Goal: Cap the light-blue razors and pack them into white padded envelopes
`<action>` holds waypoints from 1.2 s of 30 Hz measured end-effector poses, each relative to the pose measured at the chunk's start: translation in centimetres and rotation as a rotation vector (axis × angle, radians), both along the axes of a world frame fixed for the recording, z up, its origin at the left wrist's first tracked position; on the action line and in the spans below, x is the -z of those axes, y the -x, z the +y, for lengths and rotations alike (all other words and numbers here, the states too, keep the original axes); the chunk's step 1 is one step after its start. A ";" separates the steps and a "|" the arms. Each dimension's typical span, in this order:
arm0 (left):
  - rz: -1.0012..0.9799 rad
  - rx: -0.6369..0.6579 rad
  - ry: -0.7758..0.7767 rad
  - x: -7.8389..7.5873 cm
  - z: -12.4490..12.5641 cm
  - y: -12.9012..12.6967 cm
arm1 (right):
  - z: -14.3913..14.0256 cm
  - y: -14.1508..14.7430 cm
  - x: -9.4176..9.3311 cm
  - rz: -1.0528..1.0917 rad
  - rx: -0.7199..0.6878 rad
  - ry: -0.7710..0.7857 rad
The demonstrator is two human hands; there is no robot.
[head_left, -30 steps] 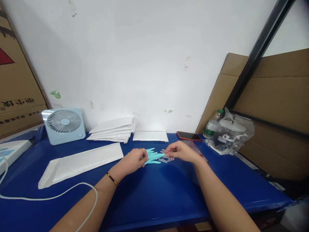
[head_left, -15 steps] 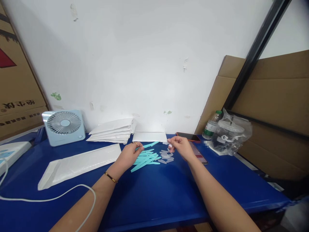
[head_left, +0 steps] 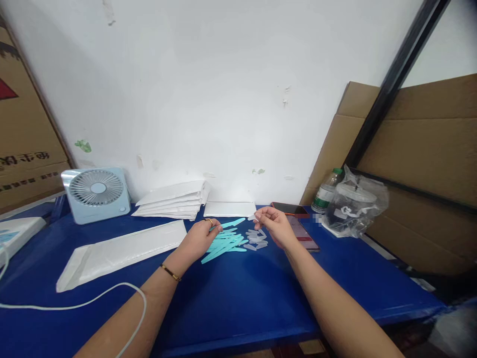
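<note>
My left hand (head_left: 198, 240) pinches a slim teal eyebrow razor (head_left: 234, 223) near one end, and its tip points right. Below it lies a loose pile of similar teal razors (head_left: 223, 248), partly behind my left fingers. Between the thumb and fingers of my right hand (head_left: 276, 226) is a small clear plastic cap (head_left: 252, 217), close to the held razor's tip; whether they touch I cannot tell. Several more clear caps (head_left: 257, 239) lie loose on the blue table (head_left: 231, 303), right of the razors.
A padded white envelope (head_left: 122, 253) lies at left, with an envelope stack (head_left: 169, 200) and a fan (head_left: 97, 194) behind. A white cable (head_left: 74, 307) crosses my left forearm. Phones (head_left: 303, 231), a bottle (head_left: 327, 191) and a bagged container (head_left: 354, 204) stand or lie at right.
My right hand has moved slightly left and up, carrying the cap closer to the razor's tip. The left hand keeps its pinch on the razor. The view has shifted a little.
</note>
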State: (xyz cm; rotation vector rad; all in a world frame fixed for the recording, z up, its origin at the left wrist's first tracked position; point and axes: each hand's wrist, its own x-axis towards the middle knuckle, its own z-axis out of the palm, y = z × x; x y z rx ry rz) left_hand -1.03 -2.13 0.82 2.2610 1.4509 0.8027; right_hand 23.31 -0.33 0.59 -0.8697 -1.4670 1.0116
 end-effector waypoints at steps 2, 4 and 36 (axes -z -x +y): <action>0.001 0.003 0.002 0.0 0.1 0.0 | -0.1 -0.1 -0.1 -0.022 -0.009 -0.038; 0.004 0.011 0.001 -0.1 0.1 0.0 | -0.1 -0.1 0.0 -0.061 -0.008 -0.067; 0.478 0.306 0.166 -0.4 -4.5 -1.7 | 3.5 -0.1 4.0 -0.597 0.037 -0.053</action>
